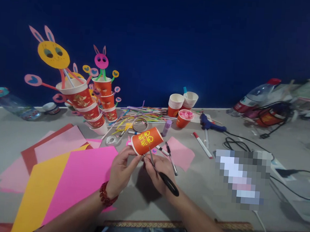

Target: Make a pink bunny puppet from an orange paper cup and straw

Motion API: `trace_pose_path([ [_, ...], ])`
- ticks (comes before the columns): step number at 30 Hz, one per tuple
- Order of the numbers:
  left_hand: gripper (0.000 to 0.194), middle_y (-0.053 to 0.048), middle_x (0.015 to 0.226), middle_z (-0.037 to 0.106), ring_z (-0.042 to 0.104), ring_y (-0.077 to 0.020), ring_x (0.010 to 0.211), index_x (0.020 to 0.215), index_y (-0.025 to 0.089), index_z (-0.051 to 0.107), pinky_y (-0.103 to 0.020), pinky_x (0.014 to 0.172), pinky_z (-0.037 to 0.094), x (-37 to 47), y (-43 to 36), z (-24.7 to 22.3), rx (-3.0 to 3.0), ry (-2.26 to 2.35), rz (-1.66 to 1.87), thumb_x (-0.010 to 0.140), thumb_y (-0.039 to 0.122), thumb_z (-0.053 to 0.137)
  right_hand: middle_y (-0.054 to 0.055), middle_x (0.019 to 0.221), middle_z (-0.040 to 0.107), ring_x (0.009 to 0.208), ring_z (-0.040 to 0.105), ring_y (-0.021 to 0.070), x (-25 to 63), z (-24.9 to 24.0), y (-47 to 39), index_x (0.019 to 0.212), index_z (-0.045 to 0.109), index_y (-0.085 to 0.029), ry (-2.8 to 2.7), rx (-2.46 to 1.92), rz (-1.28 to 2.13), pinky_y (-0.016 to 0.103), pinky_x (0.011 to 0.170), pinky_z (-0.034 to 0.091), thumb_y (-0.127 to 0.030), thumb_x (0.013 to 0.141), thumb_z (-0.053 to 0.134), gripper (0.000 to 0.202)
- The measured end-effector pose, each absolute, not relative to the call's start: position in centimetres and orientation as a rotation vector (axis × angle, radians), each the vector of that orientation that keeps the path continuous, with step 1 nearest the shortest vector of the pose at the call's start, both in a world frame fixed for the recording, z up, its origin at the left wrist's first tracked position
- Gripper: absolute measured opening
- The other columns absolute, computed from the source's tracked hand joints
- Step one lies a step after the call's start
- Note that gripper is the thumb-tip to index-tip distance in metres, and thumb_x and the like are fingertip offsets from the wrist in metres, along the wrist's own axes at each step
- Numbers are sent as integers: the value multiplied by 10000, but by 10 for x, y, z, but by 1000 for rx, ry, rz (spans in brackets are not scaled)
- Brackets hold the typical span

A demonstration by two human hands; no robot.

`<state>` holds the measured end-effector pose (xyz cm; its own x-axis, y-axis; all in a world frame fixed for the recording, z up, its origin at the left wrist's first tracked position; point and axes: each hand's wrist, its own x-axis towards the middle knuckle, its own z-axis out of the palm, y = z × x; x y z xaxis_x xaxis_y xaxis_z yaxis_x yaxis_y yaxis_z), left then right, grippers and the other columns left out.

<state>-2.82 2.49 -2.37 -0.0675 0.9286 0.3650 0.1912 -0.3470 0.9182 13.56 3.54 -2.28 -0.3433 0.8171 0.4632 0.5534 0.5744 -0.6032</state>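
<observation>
A red paper cup (pixel 147 141) with yellow characters lies tilted on its side in the air above the table. My left hand (pixel 122 168), wearing a dark red bead bracelet (pixel 107 195), is closed on the cup near its white rim. Scissors (pixel 168 183) with a black handle are gripped in my right hand (pixel 160 173). Their blades are at the cup's lower side; whether they cut into it I cannot tell. Beneath the hands lies a shadow on the grey table (pixel 191 210).
Colored paper sheets (pixel 81 181) lie left, near stacked-cup rabbit figures (pixel 78 93). Pipe cleaners (pixel 136 114), tape (pixel 111 139), a glue stick (pixel 167 127) and pens (pixel 171 157) lie ahead. Cup stacks (pixel 175 101), a blue glue gun (pixel 210 123) and black cables (pixel 238 143) are further right.
</observation>
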Motion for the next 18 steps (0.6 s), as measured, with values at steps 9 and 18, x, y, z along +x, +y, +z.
trace_pose_path([
  [9, 89, -56, 953, 749, 679, -217, 909, 908, 210, 739, -341, 849, 521, -27, 21, -35, 1634, 1261, 1484, 911, 258, 665, -10, 643, 675, 632, 657, 166, 129, -26, 32, 704, 597, -239, -1595, -1106, 1119, 274, 707, 514, -433, 1042, 384, 445],
  [18, 194, -17, 799, 719, 671, -171, 771, 829, 188, 666, -273, 741, 545, -23, 23, -30, 1229, 1198, 1466, 870, 372, 710, -19, 605, 583, 568, 577, 160, 130, -10, 32, 729, 555, -219, -1737, -1084, 1008, 273, 556, 435, -391, 1013, 413, 361],
])
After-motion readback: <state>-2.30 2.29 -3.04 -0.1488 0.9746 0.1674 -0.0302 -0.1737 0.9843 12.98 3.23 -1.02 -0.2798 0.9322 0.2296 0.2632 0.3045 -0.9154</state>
